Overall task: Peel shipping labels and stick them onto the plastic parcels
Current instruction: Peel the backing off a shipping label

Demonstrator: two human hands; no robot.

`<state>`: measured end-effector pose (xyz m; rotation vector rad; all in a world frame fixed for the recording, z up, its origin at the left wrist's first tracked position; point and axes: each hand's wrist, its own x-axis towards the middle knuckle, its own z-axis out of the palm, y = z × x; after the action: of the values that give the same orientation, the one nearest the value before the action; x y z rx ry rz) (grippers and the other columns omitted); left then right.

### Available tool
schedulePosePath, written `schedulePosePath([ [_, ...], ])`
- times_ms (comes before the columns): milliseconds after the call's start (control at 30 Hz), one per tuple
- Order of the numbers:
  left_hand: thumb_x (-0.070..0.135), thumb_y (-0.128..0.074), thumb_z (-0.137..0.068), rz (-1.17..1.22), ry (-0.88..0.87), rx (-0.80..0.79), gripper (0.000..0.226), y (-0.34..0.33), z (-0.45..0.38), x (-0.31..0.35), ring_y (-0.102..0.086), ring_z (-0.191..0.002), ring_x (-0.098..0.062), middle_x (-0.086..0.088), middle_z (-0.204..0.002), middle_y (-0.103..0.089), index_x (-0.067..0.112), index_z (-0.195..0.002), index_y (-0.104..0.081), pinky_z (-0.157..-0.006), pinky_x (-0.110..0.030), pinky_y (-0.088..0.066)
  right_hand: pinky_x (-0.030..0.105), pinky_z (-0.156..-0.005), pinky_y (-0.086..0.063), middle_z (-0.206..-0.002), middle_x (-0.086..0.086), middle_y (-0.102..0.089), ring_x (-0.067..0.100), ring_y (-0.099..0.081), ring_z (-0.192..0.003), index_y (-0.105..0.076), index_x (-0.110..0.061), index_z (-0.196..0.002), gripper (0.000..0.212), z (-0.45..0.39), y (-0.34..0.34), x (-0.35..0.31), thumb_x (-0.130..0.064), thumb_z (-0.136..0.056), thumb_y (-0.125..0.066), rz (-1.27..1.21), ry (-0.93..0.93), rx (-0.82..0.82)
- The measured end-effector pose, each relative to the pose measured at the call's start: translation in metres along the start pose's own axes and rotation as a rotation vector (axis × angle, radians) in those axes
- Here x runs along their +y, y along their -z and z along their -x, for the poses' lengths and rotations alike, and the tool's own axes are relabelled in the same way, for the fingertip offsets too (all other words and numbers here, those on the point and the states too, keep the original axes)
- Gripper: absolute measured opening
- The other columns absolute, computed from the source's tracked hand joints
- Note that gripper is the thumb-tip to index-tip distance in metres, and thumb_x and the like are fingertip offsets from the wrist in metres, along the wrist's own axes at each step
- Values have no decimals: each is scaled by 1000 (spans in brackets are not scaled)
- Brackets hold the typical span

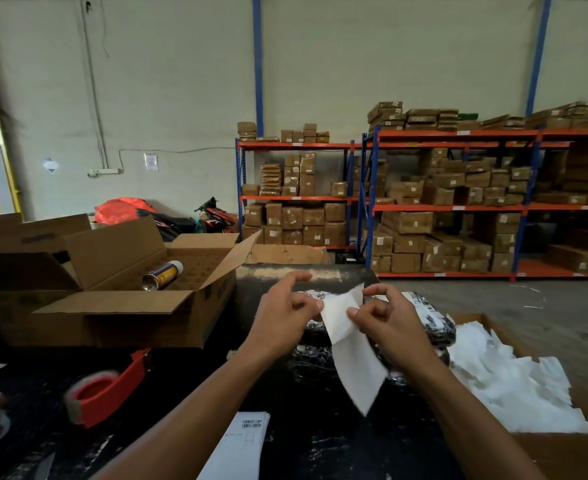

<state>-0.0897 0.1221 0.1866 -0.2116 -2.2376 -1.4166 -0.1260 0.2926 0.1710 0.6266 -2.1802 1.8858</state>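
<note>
1. Left hand (pixel 285 317) pinches the label (pixel 342 315) at its upper edge.
2. Right hand (pixel 389 323) pinches the backing (pixel 358 372), which hangs down.
3. Both are above the parcel (pixel 434 320) on the bench (pixel 320 445).

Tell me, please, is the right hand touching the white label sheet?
Touching: the head view shows the right hand pinching the label sheet at its upper edge.

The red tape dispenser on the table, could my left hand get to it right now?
Probably yes, but not at once. The tape dispenser lies in the open on the black table, low on the left, with nothing over it. The left hand is busy pinching the label with the right hand, so it must let go first.
</note>
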Motion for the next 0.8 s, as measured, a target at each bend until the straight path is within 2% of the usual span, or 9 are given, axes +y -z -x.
schedulePosePath([
  [100,12,-61,-91,76,115,88,45,14,-2,-6,-69,-87,-8,-1,-85,-74,17,-133,-45,-67,-16,-47,31,-74,-44,-62,-3,-62,13,-60,-71,-50,-15,-105,27,-1,7,4,-13,-84,-67,20,-17,66],
  [133,10,-60,-91,105,157,127,46,19,-3,-11,-69,-87,-10,-1,-87,-74,17,-133,-45,-69,-18,-49,34,-77,-45,-61,-3,-63,15,-60,-71,-50,-16,-105,28,-1,9,7,-13,-84,-68,22,-30,88],
  [233,8,-61,-90,162,244,247,50,33,-4,-28,-70,-86,-15,-2,-86,-75,14,-136,-43,-91,-42,-54,39,-78,-48,-54,-5,-63,17,-60,-67,-50,-17,-100,27,0,15,17,-10,-83,-69,22,-57,150],
  [267,7,-61,-90,171,269,274,51,37,-4,-32,-70,-86,-16,-4,-89,-74,14,-136,-42,-91,-43,-54,40,-76,-49,-53,-5,-63,19,-60,-65,-51,-17,-99,26,1,17,20,-9,-83,-69,9,-66,169],
  [367,6,-60,-90,196,343,356,53,49,-3,-42,-68,-84,-16,-11,-108,-69,13,-138,-40,-78,-32,-56,36,-69,-48,-61,0,-64,22,-60,-67,-51,-15,-102,26,3,21,27,-8,-84,-68,-12,-83,214],
  [500,5,-60,-90,247,418,429,56,67,-4,-56,-66,-84,-16,-12,-106,-68,14,-141,-38,-75,-30,-54,36,-70,-48,-71,6,-67,24,-62,-76,-49,-15,-106,30,4,28,36,-13,-84,-68,21,-112,267],
  [633,5,-60,-90,287,495,510,52,86,-3,-64,-65,-84,-15,-3,-98,-63,14,-138,-41,-69,-25,-53,35,-69,-49,-79,9,-70,23,-62,-78,-49,-16,-109,31,2,34,39,-17,-84,-68,82,-102,342],
  [733,2,-58,-91,328,537,553,43,98,-2,-69,-64,-77,-14,-9,-110,-62,13,-131,-46,-62,-23,-51,28,-61,-46,-92,12,-67,22,-60,-84,-50,-13,-113,31,-1,35,40,-16,-86,-66,46,-46,464],
  [800,1,-57,-91,337,550,572,42,105,0,-71,-64,-75,-14,-10,-106,-62,11,-131,-47,-61,-24,-51,29,-67,-46,-95,8,-64,23,-60,-90,-51,-11,-115,31,-3,31,38,-15,-87,-64,36,-16,488],
])
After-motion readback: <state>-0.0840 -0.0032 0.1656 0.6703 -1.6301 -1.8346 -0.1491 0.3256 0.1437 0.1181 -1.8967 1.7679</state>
